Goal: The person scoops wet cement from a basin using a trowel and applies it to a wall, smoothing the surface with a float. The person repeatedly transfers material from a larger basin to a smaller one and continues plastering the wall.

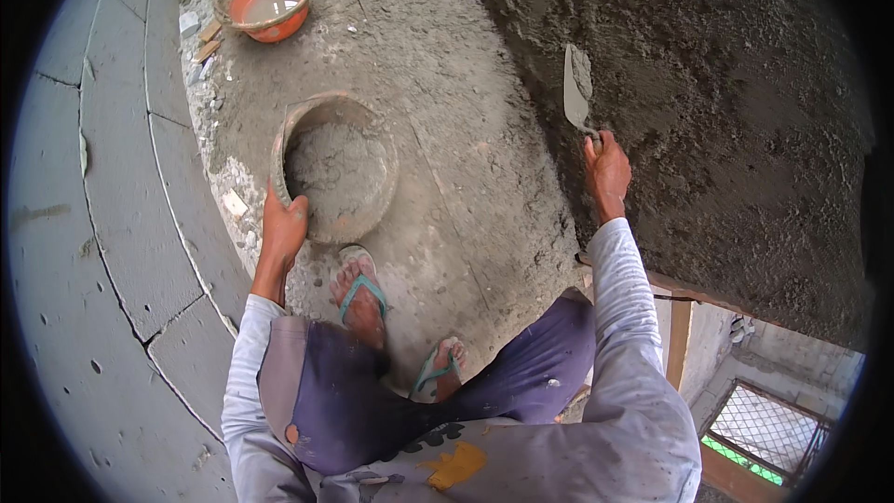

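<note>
One trowel [574, 93] with wet mortar [581, 73] along its blade is up past the floor's right edge, in front of the dark rough wall [717, 130], and honestly I can't tell if it's touching. The right hand [609, 170] wraps the handle and hides most of it, arm stretched well forward. Left hand [285, 224] pinches the rim of a mortar-caked tub [345, 109], thumb on top, fingers mostly hidden down the outside, arm reaching forward too. Tub's near the floor's left edge, beside the grey block wall [121, 196]; can't make out its underside. Further up that edge of the floor [456, 130] there's an orange basin [279, 33] with cloudy liquid.
</note>
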Demonstrator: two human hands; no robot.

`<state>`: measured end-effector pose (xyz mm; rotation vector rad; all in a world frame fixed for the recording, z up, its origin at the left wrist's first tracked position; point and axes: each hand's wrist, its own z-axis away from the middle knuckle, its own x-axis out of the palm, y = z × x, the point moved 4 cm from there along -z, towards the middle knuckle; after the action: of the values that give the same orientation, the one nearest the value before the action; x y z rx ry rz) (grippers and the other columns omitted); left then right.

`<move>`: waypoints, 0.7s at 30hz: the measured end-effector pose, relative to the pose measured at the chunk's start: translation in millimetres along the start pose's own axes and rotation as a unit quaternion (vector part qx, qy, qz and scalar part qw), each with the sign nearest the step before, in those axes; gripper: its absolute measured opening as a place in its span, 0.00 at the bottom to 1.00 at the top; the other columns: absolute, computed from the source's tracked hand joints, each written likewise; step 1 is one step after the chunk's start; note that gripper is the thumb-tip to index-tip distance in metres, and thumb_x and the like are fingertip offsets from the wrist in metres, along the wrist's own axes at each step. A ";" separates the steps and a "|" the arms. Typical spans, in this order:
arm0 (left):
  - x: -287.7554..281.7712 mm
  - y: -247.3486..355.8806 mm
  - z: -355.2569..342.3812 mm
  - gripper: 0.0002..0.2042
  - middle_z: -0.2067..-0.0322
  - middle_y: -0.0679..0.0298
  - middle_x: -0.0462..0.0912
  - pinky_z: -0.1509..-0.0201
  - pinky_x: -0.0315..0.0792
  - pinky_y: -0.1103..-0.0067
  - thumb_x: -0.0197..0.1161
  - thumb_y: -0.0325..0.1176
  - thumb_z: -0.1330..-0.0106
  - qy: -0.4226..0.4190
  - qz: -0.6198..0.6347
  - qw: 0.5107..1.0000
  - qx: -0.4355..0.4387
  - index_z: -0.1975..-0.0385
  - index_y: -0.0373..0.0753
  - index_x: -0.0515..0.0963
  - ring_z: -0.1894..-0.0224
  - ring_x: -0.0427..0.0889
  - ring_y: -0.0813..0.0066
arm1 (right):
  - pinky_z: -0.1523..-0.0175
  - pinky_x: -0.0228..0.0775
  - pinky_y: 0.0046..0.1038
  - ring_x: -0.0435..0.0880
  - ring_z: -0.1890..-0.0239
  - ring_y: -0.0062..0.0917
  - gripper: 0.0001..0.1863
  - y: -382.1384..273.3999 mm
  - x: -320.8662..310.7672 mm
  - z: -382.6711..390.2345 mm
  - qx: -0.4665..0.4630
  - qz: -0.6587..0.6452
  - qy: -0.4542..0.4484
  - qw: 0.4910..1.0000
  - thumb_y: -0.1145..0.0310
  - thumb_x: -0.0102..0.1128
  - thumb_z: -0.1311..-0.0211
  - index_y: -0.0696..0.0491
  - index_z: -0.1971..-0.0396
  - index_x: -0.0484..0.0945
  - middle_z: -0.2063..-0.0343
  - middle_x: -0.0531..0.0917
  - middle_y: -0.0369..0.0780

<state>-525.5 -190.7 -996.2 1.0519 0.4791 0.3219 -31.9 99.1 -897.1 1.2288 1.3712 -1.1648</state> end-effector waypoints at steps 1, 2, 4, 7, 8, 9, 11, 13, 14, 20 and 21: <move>1.2 1.0 0.8 0.35 0.38 0.55 0.81 0.37 0.73 0.75 0.54 0.22 0.33 0.003 -0.006 1.000 0.004 0.22 0.34 0.63 0.44 0.80 0.67 | 0.51 0.81 0.50 0.90 0.53 0.53 0.20 -2.5 -10.7 8.4 -0.006 0.028 0.016 0.999 0.51 0.64 0.25 0.49 0.44 0.83 0.56 0.90 0.51; 1.6 2.0 0.9 0.35 0.38 0.55 0.81 0.38 0.73 0.75 0.54 0.22 0.33 0.006 -0.007 1.000 0.009 0.22 0.34 0.63 0.44 0.80 0.67 | 0.51 0.81 0.51 0.90 0.53 0.52 0.20 -6.0 -22.0 17.0 -0.013 0.057 0.032 0.998 0.52 0.64 0.25 0.48 0.43 0.83 0.55 0.91 0.51; 3.0 4.4 0.3 0.35 0.38 0.55 0.81 0.39 0.74 0.76 0.54 0.22 0.33 0.010 -0.009 1.000 0.019 0.22 0.34 0.63 0.45 0.80 0.67 | 0.54 0.82 0.47 0.91 0.57 0.47 0.19 -17.6 -43.0 37.1 -0.063 0.029 0.019 0.997 0.51 0.66 0.25 0.49 0.46 0.84 0.60 0.90 0.47; -4.3 -6.8 -2.4 0.34 0.39 0.55 0.81 0.39 0.73 0.77 0.54 0.21 0.32 0.019 -0.013 1.000 0.003 0.22 0.34 0.63 0.45 0.80 0.68 | 0.59 0.82 0.38 0.89 0.63 0.34 0.19 -44.2 -67.0 71.1 -0.098 -0.143 -0.129 0.976 0.51 0.70 0.26 0.51 0.50 0.85 0.65 0.88 0.40; -4.6 -9.3 -1.9 0.34 0.39 0.55 0.81 0.39 0.73 0.77 0.54 0.21 0.32 0.020 -0.005 1.000 0.007 0.22 0.34 0.63 0.45 0.80 0.68 | 0.60 0.81 0.35 0.88 0.66 0.30 0.19 -51.2 -68.9 78.4 -0.102 -0.221 -0.198 0.949 0.51 0.71 0.27 0.52 0.51 0.85 0.66 0.87 0.37; -5.4 -10.3 -1.8 0.34 0.39 0.55 0.81 0.39 0.73 0.77 0.54 0.21 0.32 0.019 0.002 1.000 0.011 0.22 0.34 0.63 0.45 0.80 0.68 | 0.62 0.80 0.34 0.87 0.67 0.27 0.19 -49.8 -65.1 84.3 -0.069 -0.262 -0.292 0.917 0.51 0.71 0.26 0.52 0.51 0.85 0.67 0.87 0.36; -7.8 -14.5 -1.8 0.33 0.40 0.56 0.81 0.39 0.73 0.77 0.55 0.21 0.31 0.018 0.008 1.000 0.009 0.23 0.33 0.64 0.45 0.80 0.69 | 0.65 0.78 0.30 0.83 0.71 0.22 0.20 -42.0 -57.3 95.6 -0.004 -0.336 -0.468 0.817 0.51 0.70 0.25 0.53 0.51 0.86 0.69 0.86 0.33; -7.0 -15.6 -7.6 0.33 0.40 0.57 0.81 0.39 0.73 0.76 0.55 0.21 0.31 0.009 0.008 1.000 0.006 0.23 0.33 0.64 0.46 0.79 0.69 | 0.64 0.79 0.34 0.86 0.70 0.27 0.19 -10.1 -35.5 62.1 0.032 -0.267 -0.428 0.863 0.51 0.68 0.25 0.52 0.51 0.87 0.69 0.88 0.37; -4.9 -15.0 -4.9 0.33 0.40 0.58 0.81 0.40 0.73 0.77 0.55 0.21 0.31 0.005 0.014 1.000 -0.007 0.23 0.33 0.64 0.47 0.79 0.70 | 0.63 0.80 0.37 0.88 0.69 0.30 0.19 6.9 -26.3 44.2 0.056 -0.229 -0.409 0.882 0.50 0.67 0.24 0.52 0.51 0.87 0.69 0.89 0.39; -14.2 -21.9 -2.4 0.33 0.40 0.59 0.80 0.40 0.73 0.76 0.55 0.21 0.31 0.010 -0.014 1.000 -0.012 0.23 0.34 0.64 0.47 0.78 0.72 | 0.53 0.84 0.46 0.92 0.57 0.50 0.21 -39.3 -55.4 1.9 -0.085 -0.088 -0.063 0.991 0.50 0.63 0.23 0.51 0.46 0.85 0.55 0.91 0.52; -9.4 -11.8 -0.6 0.33 0.40 0.59 0.80 0.39 0.73 0.76 0.56 0.21 0.31 0.013 -0.009 1.000 -0.015 0.22 0.34 0.64 0.46 0.78 0.72 | 0.51 0.84 0.47 0.92 0.56 0.51 0.21 -35.1 -36.0 10.3 -0.076 -0.067 -0.116 0.988 0.50 0.63 0.23 0.51 0.45 0.84 0.54 0.91 0.52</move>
<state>-533.5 -200.2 -1004.8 1.0148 0.5048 0.3270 -63.9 82.8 -860.4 0.8755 1.3539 -1.2297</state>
